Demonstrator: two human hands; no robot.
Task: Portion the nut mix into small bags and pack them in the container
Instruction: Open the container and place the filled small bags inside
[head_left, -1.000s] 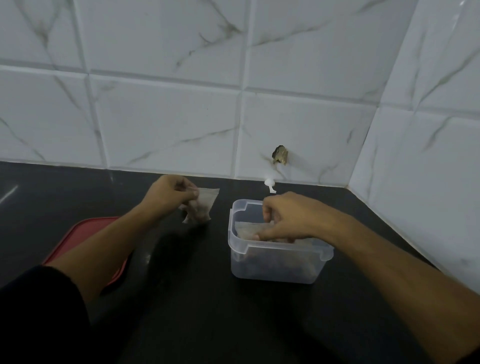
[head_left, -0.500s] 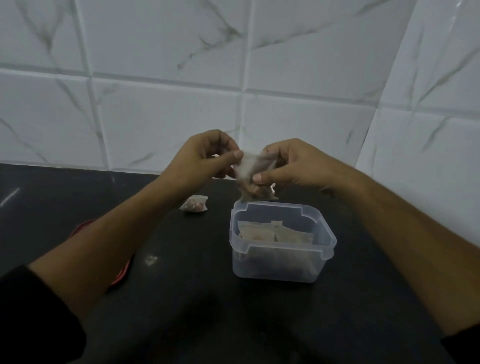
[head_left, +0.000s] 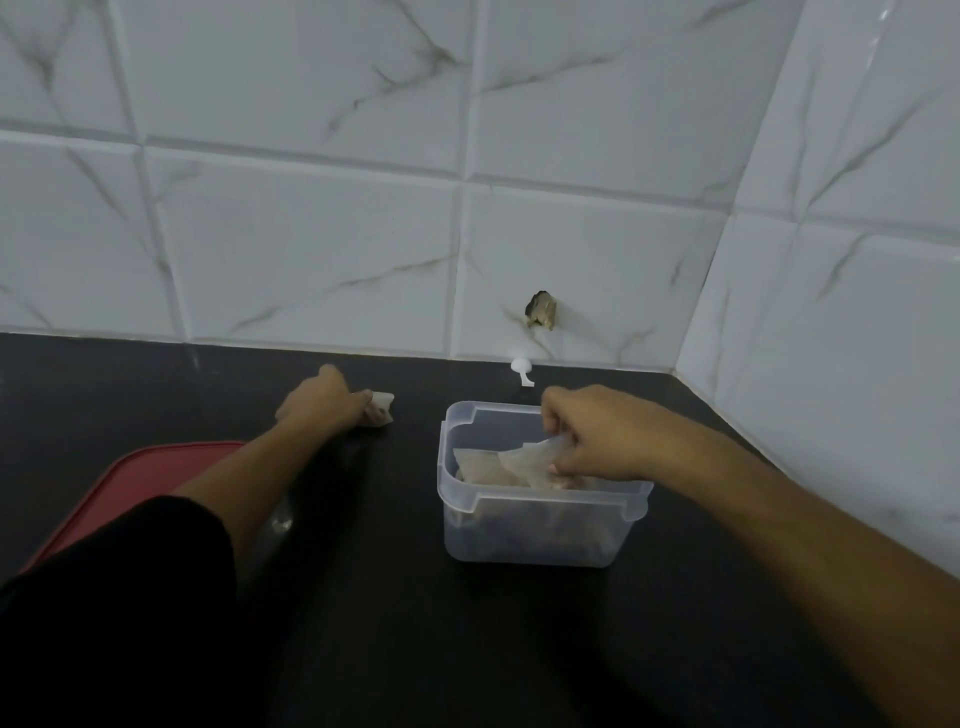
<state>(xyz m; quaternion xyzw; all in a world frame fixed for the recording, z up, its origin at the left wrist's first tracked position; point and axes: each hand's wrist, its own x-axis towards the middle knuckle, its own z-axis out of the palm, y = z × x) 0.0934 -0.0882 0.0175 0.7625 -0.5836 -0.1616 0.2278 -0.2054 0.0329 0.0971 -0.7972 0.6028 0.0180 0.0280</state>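
A clear plastic container (head_left: 540, 525) stands on the black counter, right of centre, with several small bags of nut mix inside. My right hand (head_left: 597, 436) is over its open top and pinches a small clear bag (head_left: 530, 457) that lies partly inside the container. To the left, at the back of the counter, my left hand (head_left: 322, 402) grips another small bag (head_left: 382, 408) that rests on the counter surface; most of that bag is hidden by my fingers.
A red lid (head_left: 140, 478) lies flat at the left, partly under my left forearm. A small white hook (head_left: 522, 370) sits at the foot of the tiled wall behind the container. Tiled walls close the back and the right side.
Both hands came down from holding one bag above the container. The right hand lowered that bag into the container; the left hand went to the bag lying on the counter.
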